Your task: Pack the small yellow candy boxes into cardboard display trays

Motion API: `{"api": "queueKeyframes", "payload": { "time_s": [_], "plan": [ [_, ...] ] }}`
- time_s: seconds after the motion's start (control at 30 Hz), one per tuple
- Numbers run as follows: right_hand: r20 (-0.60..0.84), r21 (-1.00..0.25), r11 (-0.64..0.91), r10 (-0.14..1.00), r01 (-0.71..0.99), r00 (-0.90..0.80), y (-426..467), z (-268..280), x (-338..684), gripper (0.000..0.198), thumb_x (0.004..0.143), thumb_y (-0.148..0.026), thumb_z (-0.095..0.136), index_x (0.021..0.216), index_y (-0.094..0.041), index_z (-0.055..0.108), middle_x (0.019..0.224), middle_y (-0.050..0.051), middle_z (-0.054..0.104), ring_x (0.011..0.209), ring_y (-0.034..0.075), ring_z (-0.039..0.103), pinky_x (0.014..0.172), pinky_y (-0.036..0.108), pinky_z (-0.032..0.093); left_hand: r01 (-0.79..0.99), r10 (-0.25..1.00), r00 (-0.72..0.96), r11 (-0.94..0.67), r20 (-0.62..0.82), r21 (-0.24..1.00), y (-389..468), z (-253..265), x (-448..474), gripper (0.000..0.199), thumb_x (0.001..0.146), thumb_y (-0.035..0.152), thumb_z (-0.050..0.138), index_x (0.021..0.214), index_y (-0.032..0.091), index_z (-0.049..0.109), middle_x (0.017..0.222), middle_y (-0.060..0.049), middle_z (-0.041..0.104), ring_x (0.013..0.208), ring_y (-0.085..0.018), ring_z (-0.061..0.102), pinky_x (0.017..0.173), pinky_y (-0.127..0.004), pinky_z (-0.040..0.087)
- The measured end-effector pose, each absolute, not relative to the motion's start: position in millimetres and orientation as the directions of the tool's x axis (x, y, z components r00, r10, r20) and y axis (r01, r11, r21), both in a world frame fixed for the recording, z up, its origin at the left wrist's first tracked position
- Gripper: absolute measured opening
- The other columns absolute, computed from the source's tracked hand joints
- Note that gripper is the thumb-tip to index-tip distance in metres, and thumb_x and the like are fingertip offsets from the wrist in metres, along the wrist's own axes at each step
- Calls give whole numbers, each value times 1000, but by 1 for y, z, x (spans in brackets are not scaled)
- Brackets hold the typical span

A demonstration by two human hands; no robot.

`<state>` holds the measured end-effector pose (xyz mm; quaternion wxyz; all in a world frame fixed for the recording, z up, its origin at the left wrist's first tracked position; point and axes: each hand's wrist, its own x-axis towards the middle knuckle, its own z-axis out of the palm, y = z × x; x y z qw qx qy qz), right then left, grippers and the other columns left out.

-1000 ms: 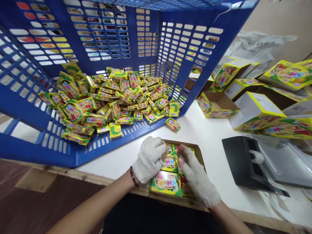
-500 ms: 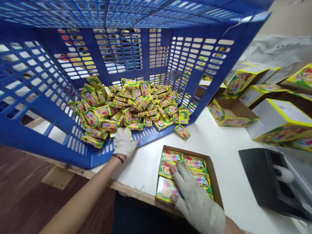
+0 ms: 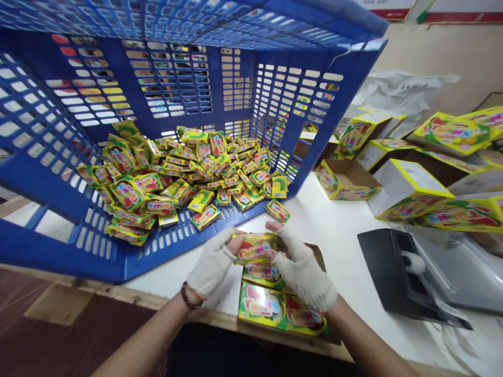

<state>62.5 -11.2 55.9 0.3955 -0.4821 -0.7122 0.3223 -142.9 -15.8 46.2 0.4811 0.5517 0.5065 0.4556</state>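
My left hand (image 3: pixel 214 262) and my right hand (image 3: pixel 304 269), both in off-white fingerless gloves, hold a small yellow-green candy box (image 3: pixel 255 247) between them, its colourful print blurred. It is above an open cardboard tray (image 3: pixel 316 255) at the table's front edge. Rows of matching candy boxes (image 3: pixel 261 306) lie flat in the tray; my hands hide part of them. Beyond, a large blue plastic crate (image 3: pixel 236 125) lies on its side with its opening towards me. A heap of loose candy boxes (image 3: pixel 188 167) fills its lower part.
One loose candy box (image 3: pixel 277 211) lies on the white table (image 3: pixel 330 225) just outside the crate. At right are an open carton (image 3: pixel 348 180), several stacked cartons (image 3: pixel 416 191) and a black tape dispenser (image 3: pixel 396 272). A white plastic bag (image 3: pixel 393 94) sits behind.
My left hand has moved from the heap in the crate to over the tray. My right hand has lifted off the tray's boxes, and both now hold a candy box. The view has shifted right.
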Motion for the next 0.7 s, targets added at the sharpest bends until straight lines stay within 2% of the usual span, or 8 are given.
{"api": "queueKeyframes", "payload": {
  "time_s": [0.07,0.17,0.27,0.33,0.4,0.47,0.57,0.7],
  "plan": [
    [244,-825,311,949,472,-200,-4,57,57,33,83,-28,53,113,-21,65,112,8,69,105,22,64,95,38,52,209,995,50,-96,88,973,-12,45,-125,39,89,49,54,109,17,62,93,-5,68,82,-18,64,73,-30,53],
    [152,-801,166,986,576,-73,3,46,56,25,83,-30,50,101,-20,67,102,7,70,99,23,64,92,40,52,428,946,-40,-274,321,861,-4,36,-114,32,91,39,51,114,18,59,102,-7,68,92,-19,64,83,-35,52],
    [141,-768,135,989,627,-39,7,27,55,27,86,-29,48,101,-18,67,97,8,69,94,23,64,89,41,53,584,851,178,-496,495,642,-3,28,-112,21,93,29,48,102,19,64,101,-7,69,98,-20,63,88,-37,50],
    [235,-708,231,968,667,-85,8,18,55,26,87,-26,48,98,-17,69,99,11,67,96,24,63,90,42,52,660,801,326,-573,502,485,-6,28,-111,17,92,24,48,92,19,65,95,-8,69,96,-22,61,89,-39,49],
    [332,-613,313,935,725,-124,6,12,57,25,86,-24,50,96,-19,72,110,14,64,103,27,60,93,45,51,749,803,370,-556,468,360,-10,31,-109,14,90,22,51,87,18,63,92,-8,67,93,-23,58,88,-41,48],
    [387,-535,338,913,774,-132,1,7,60,27,87,-23,50,103,-20,72,125,15,59,113,29,57,97,48,49,810,828,373,-511,420,288,-14,34,-108,10,87,22,54,87,18,63,90,-8,64,90,-24,56,85,-42,48],
    [374,-450,377,903,810,-212,-9,-1,61,43,90,-22,46,130,-13,59,143,20,46,131,32,46,105,50,45,825,837,390,-503,384,257,-15,34,-107,9,85,24,56,88,19,62,91,-8,61,90,-25,53,83,-42,47],
    [244,-273,507,859,818,-450,-15,-7,58,58,89,-24,48,142,-1,42,154,26,30,146,41,13,113,63,30,789,815,437,-551,380,274,-12,30,-108,6,83,23,57,82,19,61,88,-7,61,91,-24,52,84,-42,46]
  ]
}}
